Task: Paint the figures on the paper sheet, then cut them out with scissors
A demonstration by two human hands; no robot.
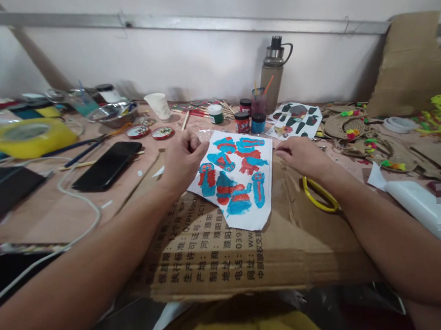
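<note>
Cardboard [284, 260] beneath painted paper [239, 171] — left grip [184, 159] at its edge, hold unclear — right grip [301, 153] closed, just beside.

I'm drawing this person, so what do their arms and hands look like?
The left arm and right arm are bare, with no sleeves showing, and get narrower toward the wrists. I see no watch or bracelet. The left hand and right hand wear no gloves; I see no rings, but some fingers are hidden.

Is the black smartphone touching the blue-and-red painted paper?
No, the smartphone lies apart from the painted paper, with the left hand between them.
</note>
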